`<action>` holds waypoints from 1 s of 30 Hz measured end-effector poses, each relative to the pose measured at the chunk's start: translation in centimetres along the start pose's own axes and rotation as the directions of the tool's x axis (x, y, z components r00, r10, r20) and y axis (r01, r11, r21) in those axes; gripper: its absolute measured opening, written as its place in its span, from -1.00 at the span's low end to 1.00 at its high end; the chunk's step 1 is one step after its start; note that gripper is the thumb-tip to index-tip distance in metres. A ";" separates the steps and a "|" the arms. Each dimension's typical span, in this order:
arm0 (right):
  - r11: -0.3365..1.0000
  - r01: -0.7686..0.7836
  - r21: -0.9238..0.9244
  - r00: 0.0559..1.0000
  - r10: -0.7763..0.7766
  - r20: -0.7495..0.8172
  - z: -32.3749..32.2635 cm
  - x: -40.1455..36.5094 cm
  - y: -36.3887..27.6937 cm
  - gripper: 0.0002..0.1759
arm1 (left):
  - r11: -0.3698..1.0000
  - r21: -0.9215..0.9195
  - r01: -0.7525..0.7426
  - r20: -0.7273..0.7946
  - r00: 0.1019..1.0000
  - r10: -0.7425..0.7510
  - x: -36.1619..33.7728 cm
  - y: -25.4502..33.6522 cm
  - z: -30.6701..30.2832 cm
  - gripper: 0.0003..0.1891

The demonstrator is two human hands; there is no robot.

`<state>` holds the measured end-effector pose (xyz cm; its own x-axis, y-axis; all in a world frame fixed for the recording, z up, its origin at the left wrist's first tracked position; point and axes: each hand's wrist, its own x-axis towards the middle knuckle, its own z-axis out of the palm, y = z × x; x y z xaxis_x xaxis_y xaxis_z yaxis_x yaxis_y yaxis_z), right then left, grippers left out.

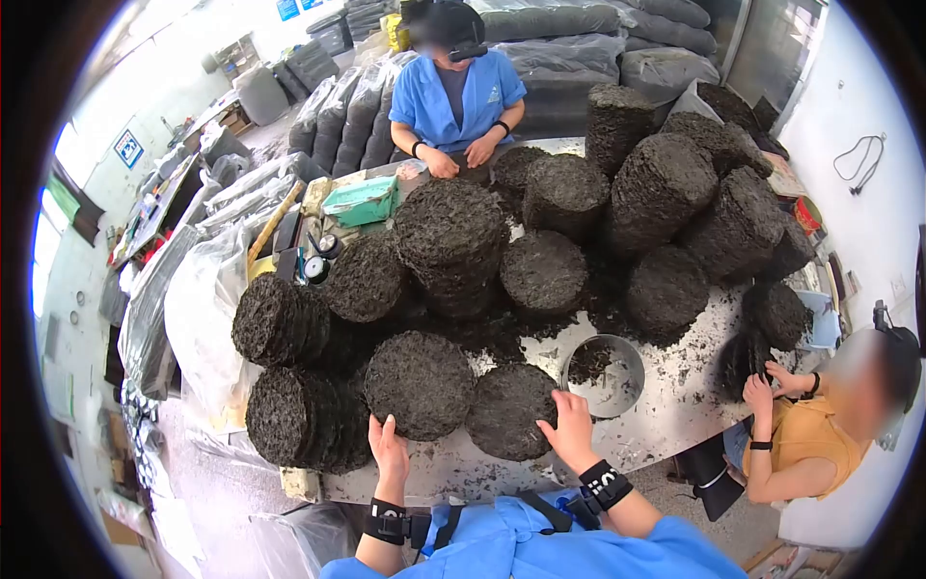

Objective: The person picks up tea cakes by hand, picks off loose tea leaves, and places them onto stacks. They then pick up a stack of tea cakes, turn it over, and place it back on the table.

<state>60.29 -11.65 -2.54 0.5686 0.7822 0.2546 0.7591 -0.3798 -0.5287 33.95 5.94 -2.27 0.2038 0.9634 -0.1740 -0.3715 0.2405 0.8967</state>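
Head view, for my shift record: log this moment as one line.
left hand: at near edge of left dark disc | right hand: on right edge of right dark disc | metal ring: on table, beside that disc

So, over our pale flat table [675, 410], a dark round fibrous cake [420, 384] touches our left hand [388, 452], and a second dark round fibrous cake [509, 413] our right hand [570, 430]. Silvery round metal ring [633, 376] sits beyond the right hand, dark cylindrical fibrous stack [307, 418] left of the left.
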 end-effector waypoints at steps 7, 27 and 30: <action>0.983 -0.081 0.164 0.940 0.021 0.340 0.7 -2.8 1.0 -0.88 | 0.999 -0.044 0.018 0.030 0.999 -0.017 -2.4 -0.7 2.2 -0.67; 0.867 0.234 0.440 0.965 -0.263 0.004 -3.8 4.1 -7.7 -0.90 | 0.838 0.245 0.487 0.480 0.690 -0.542 -5.7 0.2 6.5 -0.19; 0.905 0.284 0.317 0.950 -0.311 0.036 -3.5 4.0 -7.4 -0.90 | 0.835 0.274 0.477 0.523 0.654 -0.546 -5.6 0.7 6.7 -0.17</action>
<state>58.01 -7.48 5.27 0.2930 0.8787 0.3768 0.7478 0.0350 -0.6630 38.63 -0.07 2.01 0.8100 0.4374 -0.3906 0.0354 0.6284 0.7771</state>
